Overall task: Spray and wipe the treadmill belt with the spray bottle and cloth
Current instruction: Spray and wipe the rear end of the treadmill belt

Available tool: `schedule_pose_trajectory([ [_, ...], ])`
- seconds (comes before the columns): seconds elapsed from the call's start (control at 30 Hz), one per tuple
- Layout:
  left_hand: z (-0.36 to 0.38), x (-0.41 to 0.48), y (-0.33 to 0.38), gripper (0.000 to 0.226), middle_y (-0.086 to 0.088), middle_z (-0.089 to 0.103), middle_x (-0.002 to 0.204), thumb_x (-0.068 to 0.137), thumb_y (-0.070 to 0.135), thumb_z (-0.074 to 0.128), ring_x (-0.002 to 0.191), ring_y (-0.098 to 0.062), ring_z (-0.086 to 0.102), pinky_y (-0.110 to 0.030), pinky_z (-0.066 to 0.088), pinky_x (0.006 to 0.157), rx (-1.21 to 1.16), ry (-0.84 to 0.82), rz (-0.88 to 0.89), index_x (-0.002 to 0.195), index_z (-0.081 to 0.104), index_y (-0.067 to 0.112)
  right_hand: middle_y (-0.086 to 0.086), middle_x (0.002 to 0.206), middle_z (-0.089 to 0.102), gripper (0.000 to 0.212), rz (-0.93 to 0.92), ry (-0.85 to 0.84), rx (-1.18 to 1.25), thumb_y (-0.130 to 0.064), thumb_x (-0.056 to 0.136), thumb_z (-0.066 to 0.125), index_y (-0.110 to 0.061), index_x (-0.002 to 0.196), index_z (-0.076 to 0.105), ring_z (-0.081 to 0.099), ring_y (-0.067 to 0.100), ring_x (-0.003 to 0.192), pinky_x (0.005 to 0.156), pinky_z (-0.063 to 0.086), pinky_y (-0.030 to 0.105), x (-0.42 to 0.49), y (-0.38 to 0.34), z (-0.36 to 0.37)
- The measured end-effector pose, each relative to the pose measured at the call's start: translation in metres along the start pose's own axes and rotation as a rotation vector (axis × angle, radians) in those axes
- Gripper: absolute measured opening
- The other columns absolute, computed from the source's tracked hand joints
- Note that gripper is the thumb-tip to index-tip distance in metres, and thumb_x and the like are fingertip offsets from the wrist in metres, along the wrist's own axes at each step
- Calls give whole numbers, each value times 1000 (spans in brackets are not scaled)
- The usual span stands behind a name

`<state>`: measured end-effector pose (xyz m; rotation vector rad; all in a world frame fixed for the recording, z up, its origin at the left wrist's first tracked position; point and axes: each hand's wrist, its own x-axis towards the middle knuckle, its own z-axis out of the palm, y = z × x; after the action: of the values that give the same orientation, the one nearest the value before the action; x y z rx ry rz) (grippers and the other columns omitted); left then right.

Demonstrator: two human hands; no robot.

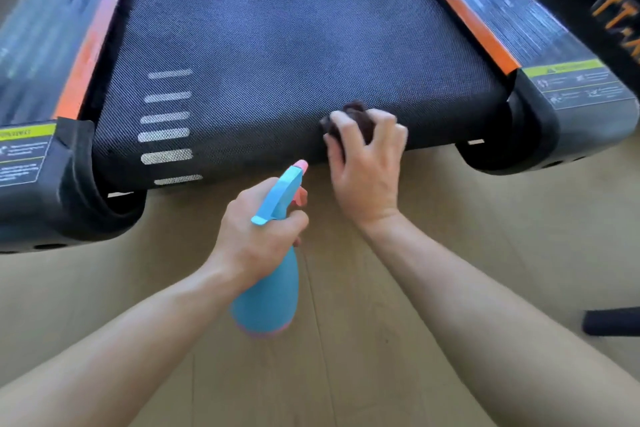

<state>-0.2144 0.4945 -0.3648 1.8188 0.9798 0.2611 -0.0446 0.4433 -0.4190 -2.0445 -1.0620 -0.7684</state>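
Observation:
The black textured treadmill belt (277,45) fills the upper view, with white stripes printed near its left rear end. My left hand (258,232) grips a blue spray bottle (270,298) with a pink nozzle, held over the floor just short of the belt's rear edge, nozzle aimed at the belt. My right hand (367,163) holds a dark bunched cloth (353,120) against the belt's rear edge, right of centre.
Side rails with orange strips flank the belt: the left rail (52,45) and the right rail (512,24). Black end caps with warning labels sit at both rear corners. Light wooden floor (450,218) lies beneath. A dark object (613,321) lies at the right edge.

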Motion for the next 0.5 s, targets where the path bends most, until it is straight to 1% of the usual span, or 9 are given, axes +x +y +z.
schedule_pose_trajectory([
  [0.07,-2,1,1,27,10,75,92,68,27,60,61,-20,75,-42,60,81,-21,1,5,91,73,24,22,111,61,23,-138,-17,-31,-29,100,61,-16,115,73,56,41,89,87,47,45,3,5,-3],
  [0.1,-4,1,0,28,14,74,96,68,27,60,60,-20,75,-42,60,81,-30,-2,8,92,73,24,22,110,61,22,-173,-13,-68,-30,101,60,-18,115,73,57,41,88,86,48,45,9,19,-8],
  [0.13,-5,0,0,29,17,73,98,68,27,60,60,-20,75,-41,59,81,-37,-9,7,93,73,25,21,111,61,23,-153,0,-105,-31,102,59,-19,115,73,57,41,90,87,48,45,14,36,-14],
  [0.2,-10,-1,-5,28,22,72,102,68,27,60,59,-19,75,-39,58,79,-48,-19,-3,93,73,25,22,114,58,25,9,57,-147,-31,102,58,-18,118,72,56,42,96,93,43,43,22,70,-26],
  [0.27,-14,-2,-10,26,24,71,103,69,27,60,58,-19,74,-38,57,77,-51,-22,-10,91,73,25,23,115,56,26,151,94,-147,-29,102,57,-16,119,71,56,42,101,97,39,40,22,83,-29],
  [0.33,-17,-2,-14,27,23,72,103,68,27,60,58,-19,74,-38,56,77,-51,-21,-17,91,73,25,23,116,55,24,217,96,-154,-27,100,58,-15,118,70,55,41,102,98,37,38,22,69,-20],
  [0.4,-20,-1,-16,28,19,72,102,68,27,60,59,-19,74,-37,57,77,-47,-24,-16,92,73,25,22,115,55,23,214,83,-151,-27,100,59,-15,115,70,55,41,99,96,38,41,22,45,-11],
  [0.5,-21,2,-17,29,17,72,101,68,27,60,59,-19,74,-35,56,76,-43,-30,-10,93,73,25,22,113,57,23,47,16,-124,-29,100,57,-16,113,70,54,41,93,89,45,47,19,11,0],
])
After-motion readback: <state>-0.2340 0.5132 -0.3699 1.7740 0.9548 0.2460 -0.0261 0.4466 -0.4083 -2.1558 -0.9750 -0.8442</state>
